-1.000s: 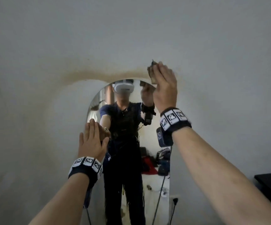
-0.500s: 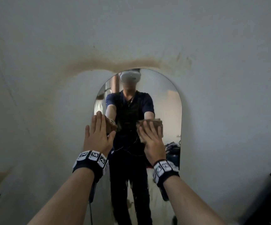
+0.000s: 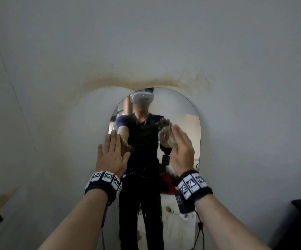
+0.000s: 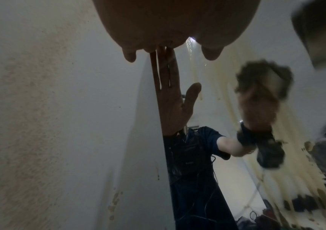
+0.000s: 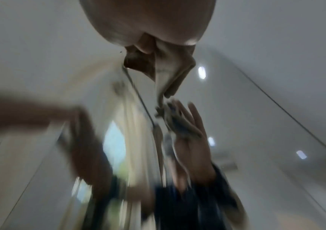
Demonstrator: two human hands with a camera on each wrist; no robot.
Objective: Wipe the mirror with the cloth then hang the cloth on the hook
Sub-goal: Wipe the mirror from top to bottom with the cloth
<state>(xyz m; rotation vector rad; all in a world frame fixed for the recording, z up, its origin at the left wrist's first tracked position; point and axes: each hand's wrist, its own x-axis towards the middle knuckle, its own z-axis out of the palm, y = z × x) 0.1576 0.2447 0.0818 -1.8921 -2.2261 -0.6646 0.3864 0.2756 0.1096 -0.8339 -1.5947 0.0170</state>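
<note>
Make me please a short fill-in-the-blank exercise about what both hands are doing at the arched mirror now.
1. The brown cloth is pressed on the arched wall mirror by the ____ hand.
2. The left hand rests flat on the mirror's ____ edge.
3. The left hand's fingers are ____, not curled.
4. The stained band on the white wall runs ____ the mirror.

Missing words: right; left; straight; above

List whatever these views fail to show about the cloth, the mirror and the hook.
- Cloth: head view, mostly hidden behind the right hand; right wrist view motion-blurred.
- Mirror: lower end cut off by the frame's bottom edge, head view.
- Hook: cannot be identified in any view.
- Left hand: fingertip contact hidden, left wrist view.
</note>
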